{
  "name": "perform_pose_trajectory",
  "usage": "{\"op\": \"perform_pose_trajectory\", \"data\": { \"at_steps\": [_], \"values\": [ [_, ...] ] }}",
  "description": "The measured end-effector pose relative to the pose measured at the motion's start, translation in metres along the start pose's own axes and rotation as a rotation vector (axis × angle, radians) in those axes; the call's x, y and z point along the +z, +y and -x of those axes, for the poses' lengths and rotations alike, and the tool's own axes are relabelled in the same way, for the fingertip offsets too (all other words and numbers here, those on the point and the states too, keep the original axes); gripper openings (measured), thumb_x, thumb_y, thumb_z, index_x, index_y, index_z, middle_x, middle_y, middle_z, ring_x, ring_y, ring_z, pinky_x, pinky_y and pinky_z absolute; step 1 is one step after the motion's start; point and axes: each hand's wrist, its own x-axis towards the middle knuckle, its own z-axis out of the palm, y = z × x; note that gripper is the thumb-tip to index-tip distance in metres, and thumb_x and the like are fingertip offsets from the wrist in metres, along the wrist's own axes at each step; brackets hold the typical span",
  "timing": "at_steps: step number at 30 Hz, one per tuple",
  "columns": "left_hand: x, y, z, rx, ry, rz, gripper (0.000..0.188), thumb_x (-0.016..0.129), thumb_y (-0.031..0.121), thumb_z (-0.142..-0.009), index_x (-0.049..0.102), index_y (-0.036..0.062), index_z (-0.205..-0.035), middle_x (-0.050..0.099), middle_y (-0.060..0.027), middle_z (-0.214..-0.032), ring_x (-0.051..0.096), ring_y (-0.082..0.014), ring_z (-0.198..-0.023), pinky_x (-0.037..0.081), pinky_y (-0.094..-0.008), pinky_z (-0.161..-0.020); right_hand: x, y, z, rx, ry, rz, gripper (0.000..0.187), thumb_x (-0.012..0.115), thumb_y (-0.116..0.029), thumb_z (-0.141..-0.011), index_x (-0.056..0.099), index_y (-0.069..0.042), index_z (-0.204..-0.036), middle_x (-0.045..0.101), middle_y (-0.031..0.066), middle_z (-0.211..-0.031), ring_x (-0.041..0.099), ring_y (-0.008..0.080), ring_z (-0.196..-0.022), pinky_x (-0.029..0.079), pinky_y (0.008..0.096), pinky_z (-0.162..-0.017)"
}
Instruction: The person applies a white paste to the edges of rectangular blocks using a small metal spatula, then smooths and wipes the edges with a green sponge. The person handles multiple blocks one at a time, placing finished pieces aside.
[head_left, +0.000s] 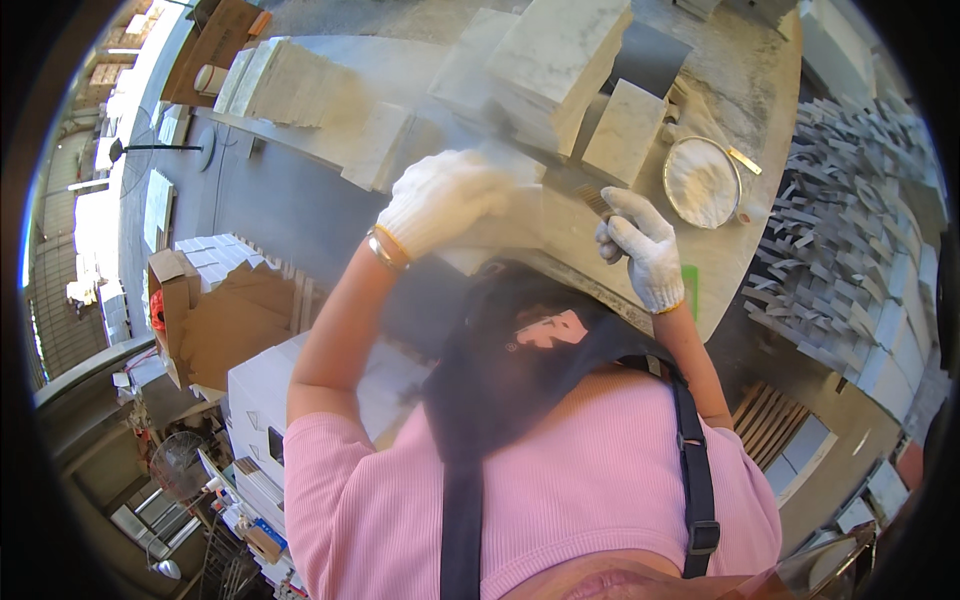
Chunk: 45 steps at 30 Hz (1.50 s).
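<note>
My left hand (438, 205), in a white knit glove, is blurred over the near edge of the worktable. Its curled fingers are at a pale stone tile (518, 222), smeared along with them, so the exact grip is indistinct. To its right, my gloved right hand (643, 248) pinches a small brown brush (592, 200) between thumb and fingers. The brush sits over the table edge, a short way from the tile. Past both hands stands a stack of grey-white marble tiles (555, 65), with a smaller stack (625, 133) beside it.
A round dish of white powder (702, 182) lies on the worktable (755, 95) at right. More tile stacks (300, 88) line the far left. Thin stone strips (840, 210) are piled on the right. A cardboard box (235, 325) and a standing fan (183, 465) are at left.
</note>
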Motion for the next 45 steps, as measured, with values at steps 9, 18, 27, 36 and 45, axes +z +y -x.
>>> {"op": "perform_pose_trajectory", "data": {
  "at_steps": [9, 18, 27, 36, 45],
  "values": [
    [0.025, 0.014, 0.018, 0.077, 0.265, 0.062, 0.070, 0.084, 0.043, -0.067, 0.067, 0.0165, -0.129, 0.055, -0.0090, -0.144, 0.046, -0.0410, -0.137, 0.038, -0.0578, -0.112, -0.078, -0.022, 0.015, -0.056, 0.482, 0.328, 0.041, 0.064, -0.010, -0.099, 0.061, -0.001, -0.139, 0.064, 0.0034, -0.087, 0.058, 0.0081, -0.070, 0.047, 0.0225, -0.063],
    [0.045, 0.041, 0.023, 0.368, 0.253, 0.139, 0.065, 0.086, 0.029, -0.062, 0.067, 0.0078, -0.121, 0.061, -0.0114, -0.134, 0.049, -0.0400, -0.132, 0.038, -0.0546, -0.111, -0.127, -0.016, -0.005, 0.150, 0.644, 1.384, 0.036, 0.058, -0.033, -0.097, 0.067, -0.023, -0.131, 0.073, 0.0159, -0.109, 0.070, 0.0344, -0.100, 0.053, 0.0431, -0.085],
    [0.034, 0.027, 0.034, 0.268, 0.291, 0.152, 0.069, 0.088, 0.032, -0.059, 0.068, 0.0095, -0.122, 0.061, -0.0127, -0.137, 0.050, -0.0414, -0.133, 0.041, -0.0548, -0.110, -0.114, -0.029, 0.009, 0.179, 0.583, 1.515, 0.043, 0.063, -0.043, -0.097, 0.066, -0.023, -0.134, 0.073, 0.0146, -0.115, 0.070, 0.0357, -0.103, 0.055, 0.0446, -0.085],
    [0.038, 0.001, 0.026, 0.301, 0.325, 0.046, 0.080, 0.093, 0.037, -0.052, 0.068, 0.0119, -0.124, 0.062, -0.0107, -0.134, 0.055, -0.0362, -0.125, 0.039, -0.0567, -0.111, -0.092, 0.039, 0.087, 0.195, 0.523, 1.667, 0.070, 0.073, -0.051, -0.088, 0.055, -0.017, -0.146, 0.059, 0.0189, -0.140, 0.058, 0.0397, -0.125, 0.049, 0.0478, -0.103],
    [0.031, -0.005, 0.015, 0.474, 0.276, 0.125, 0.074, 0.090, 0.036, -0.047, 0.071, 0.0143, -0.116, 0.065, -0.0078, -0.127, 0.060, -0.0341, -0.119, 0.046, -0.0517, -0.101, -0.044, 0.046, 0.084, -0.112, 0.622, 1.055, 0.063, 0.069, -0.028, -0.095, 0.049, -0.008, -0.152, 0.054, 0.0191, -0.148, 0.055, 0.0342, -0.132, 0.044, 0.0415, -0.110]
  ]
}}
